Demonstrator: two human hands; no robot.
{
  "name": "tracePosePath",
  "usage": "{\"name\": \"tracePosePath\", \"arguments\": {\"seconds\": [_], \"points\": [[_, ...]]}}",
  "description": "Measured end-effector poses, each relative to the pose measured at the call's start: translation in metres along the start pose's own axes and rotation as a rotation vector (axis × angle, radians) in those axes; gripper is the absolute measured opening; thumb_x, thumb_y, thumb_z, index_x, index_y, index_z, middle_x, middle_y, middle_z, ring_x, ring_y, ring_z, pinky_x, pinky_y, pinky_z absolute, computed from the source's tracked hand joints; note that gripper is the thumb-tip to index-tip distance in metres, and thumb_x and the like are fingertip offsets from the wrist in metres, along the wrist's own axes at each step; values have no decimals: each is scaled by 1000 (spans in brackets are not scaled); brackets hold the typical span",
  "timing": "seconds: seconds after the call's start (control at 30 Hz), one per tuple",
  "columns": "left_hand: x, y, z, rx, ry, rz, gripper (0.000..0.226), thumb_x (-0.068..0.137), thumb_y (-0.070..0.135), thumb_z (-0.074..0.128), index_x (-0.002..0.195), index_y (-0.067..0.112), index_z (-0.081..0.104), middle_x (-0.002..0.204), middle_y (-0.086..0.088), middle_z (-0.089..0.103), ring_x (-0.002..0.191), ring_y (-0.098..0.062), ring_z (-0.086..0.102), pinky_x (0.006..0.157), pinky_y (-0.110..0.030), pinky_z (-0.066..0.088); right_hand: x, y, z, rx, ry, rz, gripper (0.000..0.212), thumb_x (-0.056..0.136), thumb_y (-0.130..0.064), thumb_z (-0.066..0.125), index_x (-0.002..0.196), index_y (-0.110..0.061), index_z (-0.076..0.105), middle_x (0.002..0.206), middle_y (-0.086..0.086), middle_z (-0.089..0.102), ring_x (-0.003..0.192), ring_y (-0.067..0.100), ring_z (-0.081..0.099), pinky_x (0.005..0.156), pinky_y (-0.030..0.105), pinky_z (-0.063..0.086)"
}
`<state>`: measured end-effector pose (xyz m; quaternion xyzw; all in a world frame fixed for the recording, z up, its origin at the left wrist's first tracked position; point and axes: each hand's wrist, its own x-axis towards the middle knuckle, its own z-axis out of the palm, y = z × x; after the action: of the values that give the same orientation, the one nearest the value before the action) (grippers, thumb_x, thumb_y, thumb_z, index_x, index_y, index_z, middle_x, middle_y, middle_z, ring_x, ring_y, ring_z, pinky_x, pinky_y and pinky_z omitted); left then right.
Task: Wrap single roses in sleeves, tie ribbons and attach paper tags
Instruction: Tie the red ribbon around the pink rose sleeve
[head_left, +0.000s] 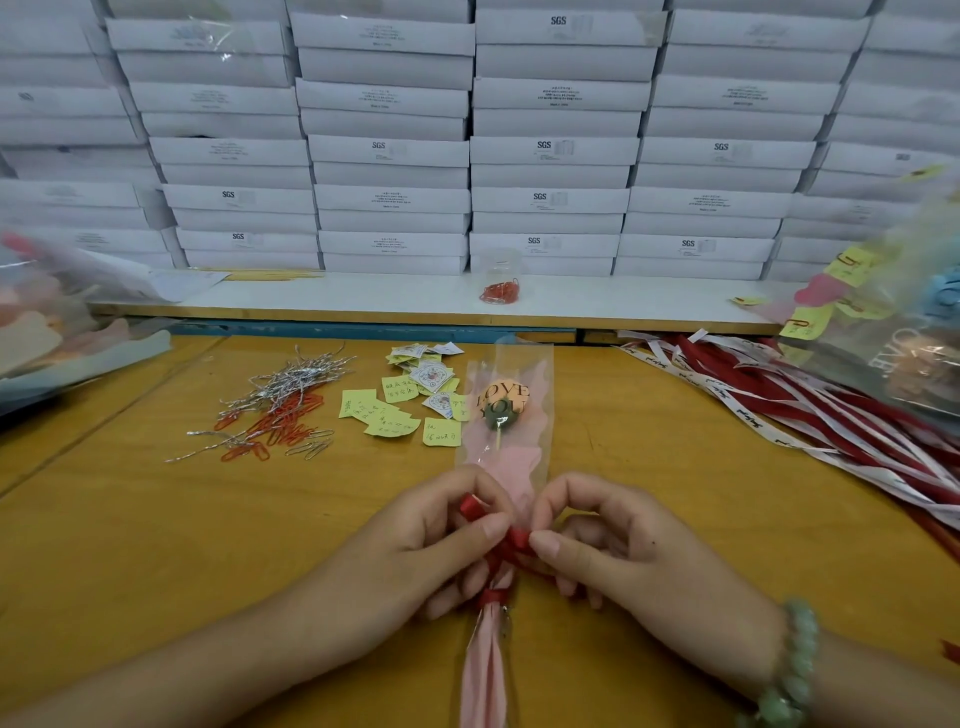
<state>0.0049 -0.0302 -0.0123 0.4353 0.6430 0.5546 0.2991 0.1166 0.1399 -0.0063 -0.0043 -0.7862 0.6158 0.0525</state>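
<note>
The rose (501, 405) is lying flat in the middle of the table (130, 545), bloom pointing to 12 o'clock, already inside its clear sleeve (519, 358) with the pink paper. At 6 o'clock from the bloom, the red ribbon (517, 538) sits round the sleeve's neck. Both grips are tight little pinches. Your left hand (431, 545) has a loop between thumb and forefinger, and your right hand (602, 551) nips the other bit just beside it.

Stuff I'd watch:

- That ribbon looks slick and the loops are short. Ease off either pinch before it's cinched and I reckon the bow just falls open.
- Nothing's pinning the sleeve down, so an uneven tug probably drags the whole thing sideways or twists the knot off-centre.
- Yank too hard and you could crumple the plastic or bend the stem.
- No tag on it yet that I can see. The yellow tags (384, 415) at 11 o'clock and the paper clips (280, 421) at 10 are near your left forearm, so they'd be easy to scatter when you reach over.
</note>
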Motion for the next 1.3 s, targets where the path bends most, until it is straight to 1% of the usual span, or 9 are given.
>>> {"name": "tracePosePath", "arguments": {"seconds": [0.17,0.37,0.5,0.67,0.77,0.93,1.07,1.17,1.3], "points": [[3,-4,-4,-117,52,57,9,84,26,66,83,17,64,59,-2,58,39,-8,46,43,-15,38,-2,-3,-1,55,27,-68,14,78,-30,64,81,-17,62,57,-2,49,53,8,46,50,14,36],[1,-5,-5,-142,117,108,5,77,12,72,82,12,71,64,-8,68,54,-15,64,51,-20,52,-3,-5,0,-26,-18,-117,4,78,-20,74,76,-21,71,56,-7,61,52,5,49,51,15,39],[0,-4,-3,-98,134,151,10,73,20,76,82,19,73,68,-6,70,50,-10,61,49,-18,49,-4,-5,0,-70,-31,-125,6,78,-18,75,76,-23,73,57,-6,64,50,1,50,48,13,38],[0,-6,-4,-64,185,123,14,71,23,83,80,18,74,59,-8,67,47,-16,62,47,-19,49,-3,-2,0,-76,68,-147,13,74,-38,70,79,-25,70,54,-4,51,54,21,38,51,31,30],[0,-5,-5,-67,219,114,13,72,20,85,79,14,76,73,-7,70,61,-23,69,51,-21,52,-4,-3,0,-48,94,-166,13,75,-37,69,78,-25,69,53,-6,48,53,20,35,47,26,28],[-1,-1,-4,-104,197,150,13,70,8,76,83,10,78,84,-4,70,71,-17,71,61,-19,54,-6,-6,1,-92,6,-193,7,81,-21,74,76,-24,70,56,-8,55,50,3,39,47,15,30],[-1,0,-2,-106,167,165,13,71,5,81,83,10,78,83,-5,69,69,-17,70,64,-21,55,-7,-9,2,-237,15,-263,10,77,-15,79,75,-20,71,66,-8,53,54,2,41,52,12,34],[-3,-1,1,-100,140,153,15,70,16,81,84,15,77,84,-4,71,77,-21,72,68,-22,56,-7,-9,2,-337,81,-287,16,73,-18,82,76,-22,66,73,-10,54,60,3,47,55,12,35],[-5,-1,3,-16,137,192,12,71,23,79,83,23,76,89,-7,72,88,-24,72,75,-23,55,-5,-7,3,-337,86,-313,31,73,-16,80,88,-22,54,92,-10,60,87,13,60,65,24,50]]}}
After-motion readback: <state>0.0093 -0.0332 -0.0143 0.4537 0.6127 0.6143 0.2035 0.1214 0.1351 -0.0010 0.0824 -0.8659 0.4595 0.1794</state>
